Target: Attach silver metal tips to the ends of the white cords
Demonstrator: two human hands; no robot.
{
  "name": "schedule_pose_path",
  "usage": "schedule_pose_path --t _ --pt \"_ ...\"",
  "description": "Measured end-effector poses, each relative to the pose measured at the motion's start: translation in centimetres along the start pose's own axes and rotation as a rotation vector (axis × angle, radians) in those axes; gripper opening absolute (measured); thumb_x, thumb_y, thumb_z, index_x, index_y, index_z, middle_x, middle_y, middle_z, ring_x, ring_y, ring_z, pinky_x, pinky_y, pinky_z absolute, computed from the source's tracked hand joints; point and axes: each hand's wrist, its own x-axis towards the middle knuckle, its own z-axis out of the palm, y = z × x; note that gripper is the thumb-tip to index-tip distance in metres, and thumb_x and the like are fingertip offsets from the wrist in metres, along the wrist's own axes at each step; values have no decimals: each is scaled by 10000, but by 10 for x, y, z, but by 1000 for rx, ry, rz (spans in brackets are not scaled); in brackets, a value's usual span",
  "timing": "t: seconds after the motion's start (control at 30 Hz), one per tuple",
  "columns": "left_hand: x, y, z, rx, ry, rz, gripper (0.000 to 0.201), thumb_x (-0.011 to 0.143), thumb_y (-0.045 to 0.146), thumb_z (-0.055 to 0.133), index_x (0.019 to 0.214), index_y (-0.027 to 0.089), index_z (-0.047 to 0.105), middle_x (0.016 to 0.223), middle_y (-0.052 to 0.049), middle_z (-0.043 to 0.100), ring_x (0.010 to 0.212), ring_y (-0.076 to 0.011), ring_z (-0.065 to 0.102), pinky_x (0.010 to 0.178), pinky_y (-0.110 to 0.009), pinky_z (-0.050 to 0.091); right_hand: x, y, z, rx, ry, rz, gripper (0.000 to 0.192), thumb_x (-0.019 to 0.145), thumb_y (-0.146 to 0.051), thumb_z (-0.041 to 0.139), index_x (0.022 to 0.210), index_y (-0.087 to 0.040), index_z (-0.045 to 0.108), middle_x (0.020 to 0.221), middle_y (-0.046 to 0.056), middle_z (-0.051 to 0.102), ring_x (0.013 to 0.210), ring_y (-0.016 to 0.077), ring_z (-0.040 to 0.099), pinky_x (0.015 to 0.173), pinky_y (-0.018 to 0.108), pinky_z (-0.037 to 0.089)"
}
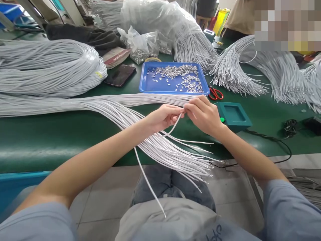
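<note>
Near the middle of the bench my left hand pinches a white cable close to its end. My right hand meets it there, thumb and fingers closed at the cable's tip; whatever small piece they grip is hidden by the fingers. Below both hands a fanned bundle of white cables hangs over the front edge of the bench, with thin wire ends showing. Just behind the hands stands a blue tray of small shiny metal pieces.
A teal box with a green button sits right of my right hand, near red-handled scissors. A dark phone lies left of the tray. Large grey cable bundles lie left and behind. A person is at back right.
</note>
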Motion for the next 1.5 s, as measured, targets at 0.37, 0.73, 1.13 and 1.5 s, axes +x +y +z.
schedule_pose_path --t 0.37,0.73,1.13,1.5 --pt "4 -12 -12 1093 192 893 101 792 178 658 702 161 700 663 -37 671 714 -163 636 741 -309 528 16 -13 -6 1218 -310 1015 202 796 -319 581 655 -184 533 618 -29 458 577 88 398 517 239 331" --pt "12 -24 -3 755 153 572 406 772 164 636 1176 123 637 625 51 596 489 -88 592 515 -204 495 14 36 -33 191 -845 591 255 888 -268 602 1084 -164 728 1177 129 699 1129 279 588 965 419 416" --pt "38 -31 14 599 174 318 251 747 42 645 992 85 612 561 16 652 427 -81 573 469 -190 460 10 40 -29 15 -1059 544 215 770 -346 669 844 -159 744 957 119 758 1010 296 639 804 361 342" --pt "46 -39 4 609 243 333 306 669 83 713 972 72 676 537 -6 671 434 -85 570 446 -176 415 11 38 -27 -43 -1085 541 214 835 -301 604 763 -146 733 868 125 750 901 268 650 774 365 320"
